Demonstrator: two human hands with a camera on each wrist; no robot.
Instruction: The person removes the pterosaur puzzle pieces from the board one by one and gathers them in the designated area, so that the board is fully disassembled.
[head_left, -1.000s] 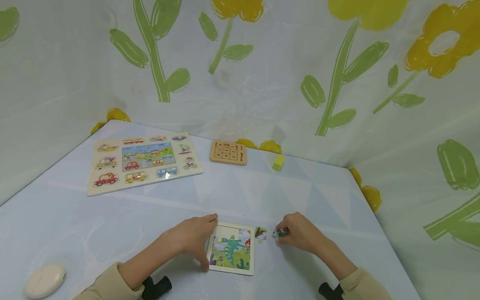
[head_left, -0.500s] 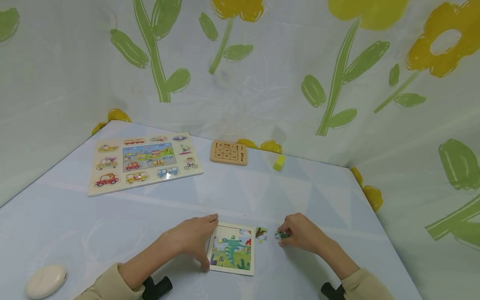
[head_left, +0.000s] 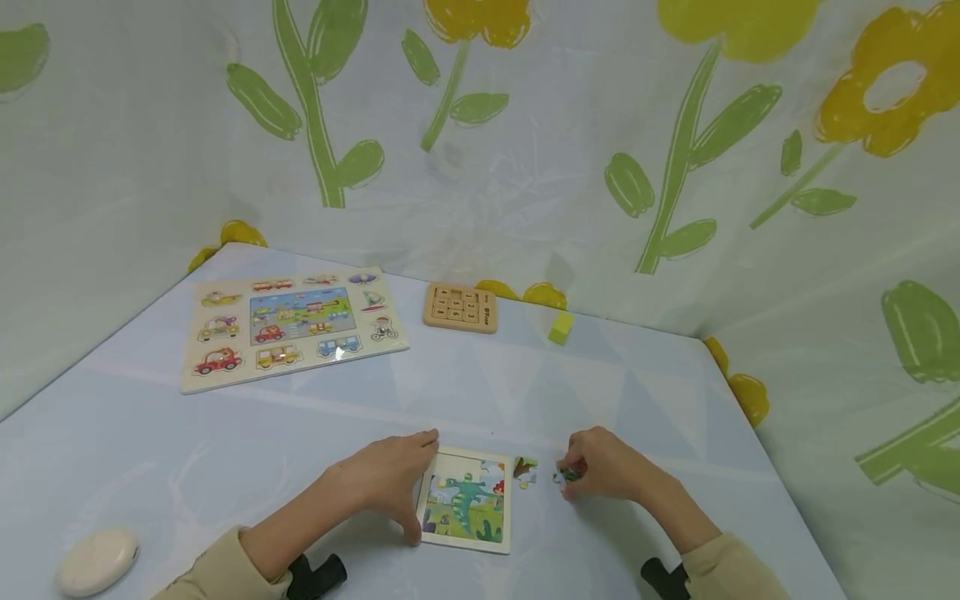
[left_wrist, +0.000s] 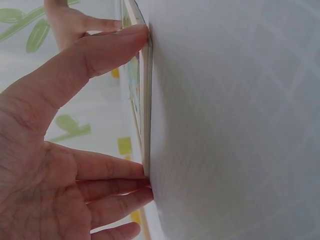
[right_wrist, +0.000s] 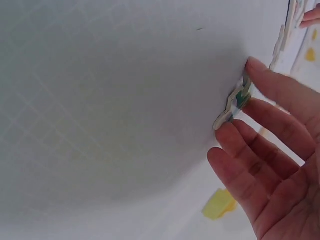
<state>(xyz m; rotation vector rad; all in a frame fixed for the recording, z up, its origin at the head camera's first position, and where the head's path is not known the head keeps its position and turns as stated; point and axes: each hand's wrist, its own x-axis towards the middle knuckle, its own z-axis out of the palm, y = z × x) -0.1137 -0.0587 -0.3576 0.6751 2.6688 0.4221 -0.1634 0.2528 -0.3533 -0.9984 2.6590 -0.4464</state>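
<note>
A small jigsaw puzzle with a green dinosaur lies in a pale wooden frame on the table. Bare board shows at its upper left. My left hand holds the frame's left side, thumb at the near corner and fingertips at the far one; the left wrist view shows this thumb and the frame's edge. To the right, my right hand pinches a loose puzzle piece at the tabletop between thumb and fingers, which partly hide it. Between frame and right hand lies another puzzle piece.
At the back left lies a large vehicle puzzle board. A wooden number-slide puzzle and a yellow-green block are along the far edge. An off-white rounded object sits at the front left. A flower-printed curtain stands behind the table.
My right hand has shifted slightly to the right with the piece between its fingers. My left hand keeps its place on the frame. The head view has moved a little.
</note>
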